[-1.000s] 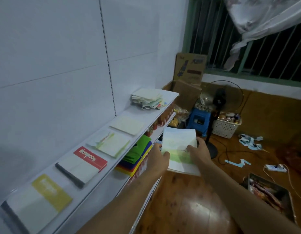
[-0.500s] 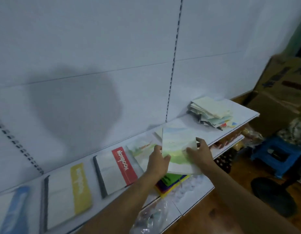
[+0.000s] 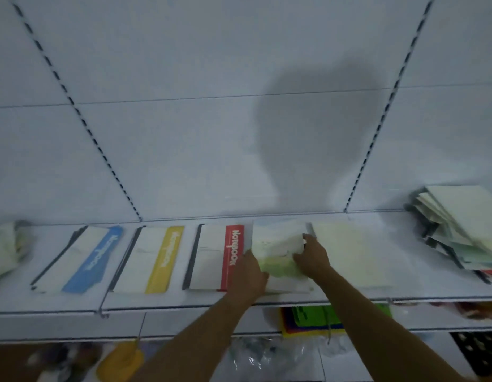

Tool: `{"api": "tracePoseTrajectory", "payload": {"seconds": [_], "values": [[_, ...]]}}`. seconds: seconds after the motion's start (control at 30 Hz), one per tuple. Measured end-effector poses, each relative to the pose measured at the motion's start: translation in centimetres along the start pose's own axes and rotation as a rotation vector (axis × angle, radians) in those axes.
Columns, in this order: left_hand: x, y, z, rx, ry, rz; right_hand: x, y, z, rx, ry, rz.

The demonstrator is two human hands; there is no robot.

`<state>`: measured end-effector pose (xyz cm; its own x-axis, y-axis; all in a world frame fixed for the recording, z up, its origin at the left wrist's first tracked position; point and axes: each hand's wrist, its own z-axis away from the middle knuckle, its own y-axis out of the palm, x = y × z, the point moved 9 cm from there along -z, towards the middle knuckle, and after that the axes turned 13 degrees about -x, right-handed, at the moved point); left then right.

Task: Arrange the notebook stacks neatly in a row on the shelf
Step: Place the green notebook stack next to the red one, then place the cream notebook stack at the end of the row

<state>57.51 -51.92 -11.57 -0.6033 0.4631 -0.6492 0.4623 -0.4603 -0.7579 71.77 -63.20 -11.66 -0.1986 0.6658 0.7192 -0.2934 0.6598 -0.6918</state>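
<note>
Both hands hold the green notebook point(image 3: 278, 252) flat on the shelf point(image 3: 184, 301) — left hand point(image 3: 249, 274) gripping its 9 o'clock edge, right hand point(image 3: 311, 256) pinching at 3 o'clock — between the red notebook point(image 3: 217, 257) and a pale one point(image 3: 347, 255).

Both forearms come in bare from 6 o'clock and converge toward 12. Left hand point(image 3: 249, 274): back of hand up, wrist roughly straight, fingers hidden past the knuckles, so the grip is unreadable. Right hand point(image 3: 312, 257): sits just at 2 o'clock of the left, back of hand up, fingers curled, forefinger stretched toward 11 o'clock. Hands close together, not touching. Motion blur softens the finger detail.
</note>
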Motion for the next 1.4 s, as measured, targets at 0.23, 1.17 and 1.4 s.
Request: {"api": "tracePoseTrajectory", "payload": {"seconds": [0.23,1.17,1.4], "values": [[0.6,0.7,1.5,-0.013,-0.077,0.026,-0.3,1.6,-0.8,0.011,-0.048,0.224],[38.5,-49.0,23.8,-0.764,-0.536,-0.018,47.5,32.2,41.3,0.543,-0.861,-0.070],[45.9,-52.1,24.8,-0.762,-0.600,0.014,51.7,39.6,48.4,0.600,-0.992,0.014]]}}
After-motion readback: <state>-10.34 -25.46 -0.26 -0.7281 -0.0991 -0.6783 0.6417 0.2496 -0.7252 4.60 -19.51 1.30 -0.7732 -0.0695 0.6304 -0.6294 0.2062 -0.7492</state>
